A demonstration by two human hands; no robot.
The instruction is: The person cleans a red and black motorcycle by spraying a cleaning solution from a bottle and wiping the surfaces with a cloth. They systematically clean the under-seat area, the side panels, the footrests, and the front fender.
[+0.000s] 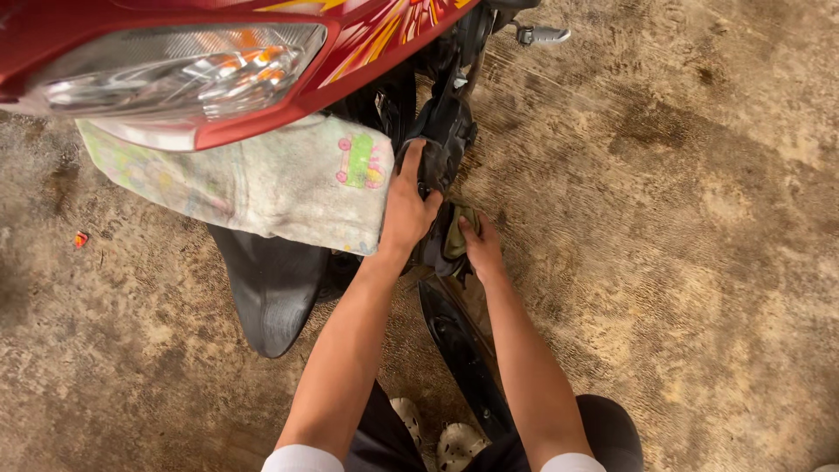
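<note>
While the left hand (407, 205) grips a black part (441, 144) low on the red motorbike (288, 61) | right hand (479, 245) pinches a green rag (458, 229) against it | step: wiping, judged | next: firm bracing, small strokes

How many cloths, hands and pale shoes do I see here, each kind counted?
Cloths: 2, a white printed cloth draped on the red motorcycle, and a dirty green rag.
Hands: 2, left hand, right hand.
Pale perforated shoes: 2.
Total: 6
</note>
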